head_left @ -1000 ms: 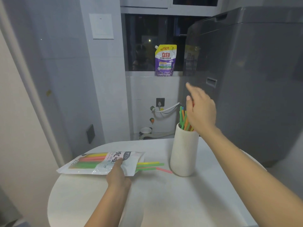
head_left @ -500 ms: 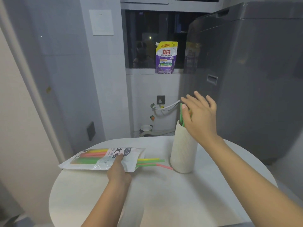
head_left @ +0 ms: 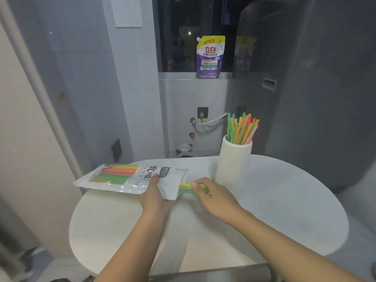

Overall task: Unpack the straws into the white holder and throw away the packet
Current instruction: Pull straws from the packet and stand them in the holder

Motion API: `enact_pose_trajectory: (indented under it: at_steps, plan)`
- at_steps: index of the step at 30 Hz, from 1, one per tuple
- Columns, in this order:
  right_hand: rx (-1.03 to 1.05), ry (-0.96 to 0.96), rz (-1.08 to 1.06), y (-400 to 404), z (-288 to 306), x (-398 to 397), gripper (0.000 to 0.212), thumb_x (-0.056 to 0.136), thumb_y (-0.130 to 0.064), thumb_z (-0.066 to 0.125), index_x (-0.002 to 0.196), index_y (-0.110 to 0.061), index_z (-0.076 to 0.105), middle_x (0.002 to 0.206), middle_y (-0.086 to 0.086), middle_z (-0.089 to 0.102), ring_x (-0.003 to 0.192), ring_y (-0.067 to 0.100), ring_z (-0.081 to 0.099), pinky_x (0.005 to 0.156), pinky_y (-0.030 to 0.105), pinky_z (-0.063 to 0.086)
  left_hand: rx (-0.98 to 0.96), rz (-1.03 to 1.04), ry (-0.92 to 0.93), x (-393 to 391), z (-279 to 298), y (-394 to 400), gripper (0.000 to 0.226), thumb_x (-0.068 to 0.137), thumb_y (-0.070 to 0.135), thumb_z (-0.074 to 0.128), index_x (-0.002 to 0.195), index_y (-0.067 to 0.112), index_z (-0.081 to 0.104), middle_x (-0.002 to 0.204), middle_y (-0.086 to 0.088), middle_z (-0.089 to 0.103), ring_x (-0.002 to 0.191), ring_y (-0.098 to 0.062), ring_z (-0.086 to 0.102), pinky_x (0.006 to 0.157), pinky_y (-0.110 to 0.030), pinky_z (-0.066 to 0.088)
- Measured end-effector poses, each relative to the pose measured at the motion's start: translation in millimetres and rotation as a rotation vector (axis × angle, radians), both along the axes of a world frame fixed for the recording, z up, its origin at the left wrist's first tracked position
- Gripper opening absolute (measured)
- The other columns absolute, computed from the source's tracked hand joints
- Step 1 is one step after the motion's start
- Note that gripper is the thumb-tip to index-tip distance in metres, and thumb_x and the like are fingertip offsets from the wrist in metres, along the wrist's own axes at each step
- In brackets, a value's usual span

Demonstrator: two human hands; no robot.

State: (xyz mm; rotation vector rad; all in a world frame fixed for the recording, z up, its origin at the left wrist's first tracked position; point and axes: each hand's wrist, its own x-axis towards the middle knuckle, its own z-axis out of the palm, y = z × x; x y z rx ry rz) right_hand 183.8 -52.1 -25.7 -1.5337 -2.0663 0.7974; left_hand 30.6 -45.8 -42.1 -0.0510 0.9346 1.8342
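Note:
A clear and white straw packet [head_left: 126,177] lies on the white round table [head_left: 284,210], still holding yellow, pink and green straws. My left hand [head_left: 155,197] presses down on its open right end. A few straws [head_left: 186,188] stick out of that end, and my right hand [head_left: 211,197] has its fingers closed over their tips. The white ribbed holder [head_left: 233,165] stands upright just behind my right hand, with several coloured straws [head_left: 242,128] fanned out of its top.
A large grey appliance [head_left: 317,88] fills the right side behind the table. A purple detergent pouch [head_left: 209,58] stands on the window ledge. A wall socket and hose [head_left: 203,117] are on the wall behind the holder.
My right hand left the top of the holder and came down to the straws sticking out of the packet. The straws in the holder are now uncovered. My left hand stayed on the packet.

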Motion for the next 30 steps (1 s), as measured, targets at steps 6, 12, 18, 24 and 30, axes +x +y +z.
enact_pose_trajectory:
  at_steps: [6,12,18,24,30]
  plan:
    - [0.031,0.154,-0.037,5.1,-3.0,-17.7,0.025,0.095,-0.034,0.047,0.092,-0.015,0.063,0.082,-0.002,0.062,0.076,0.015,0.055,0.053,0.006,0.032,0.019,0.025,0.05,13.7,4.7,-4.3,0.041,0.088,0.008,0.063,0.127,0.011,0.054,0.119,-0.005,0.066,0.102,-0.023,0.066,0.092,-0.043,0.053]
    - [0.054,0.052,0.006,17.3,18.6,5.5,0.032,0.094,-0.032,0.049,0.071,-0.014,0.062,0.076,0.01,0.066,0.062,0.015,0.049,0.052,0.016,0.032,-0.014,0.087,-0.023,-7.0,6.2,-0.8,0.033,0.087,0.006,0.064,0.117,0.017,0.055,0.096,0.003,0.066,0.072,-0.011,0.065,0.041,-0.022,0.051]
    - [-0.258,0.603,-0.114,12.2,23.3,29.7,0.022,0.084,-0.034,0.065,0.084,-0.012,0.069,0.066,0.002,0.063,0.047,0.006,0.059,0.044,0.017,0.043,-0.06,0.127,-0.011,-15.3,9.7,0.3,0.045,0.087,0.004,0.063,0.13,0.013,0.053,0.119,-0.002,0.064,0.076,-0.012,0.064,0.051,-0.027,0.051]
    - [-0.664,1.341,-0.247,-1.9,17.0,5.0,0.009,0.079,-0.015,0.07,0.076,-0.009,0.065,0.068,0.004,0.063,0.058,0.011,0.063,0.053,0.019,0.055,-0.042,0.145,-0.038,-16.7,14.8,-0.4,0.048,0.086,0.004,0.064,0.132,0.014,0.052,0.118,-0.001,0.063,0.074,-0.01,0.063,0.051,-0.026,0.051]
    - [-0.631,1.299,-0.171,-3.9,13.7,-19.9,0.01,0.087,-0.025,0.063,0.091,-0.017,0.066,0.067,-0.003,0.048,0.043,0.005,0.045,0.042,0.016,0.038,-0.031,0.079,-0.038,3.0,12.2,-4.3,0.044,0.087,0.002,0.061,0.13,0.011,0.053,0.121,-0.004,0.064,0.081,-0.015,0.065,0.062,-0.031,0.053]
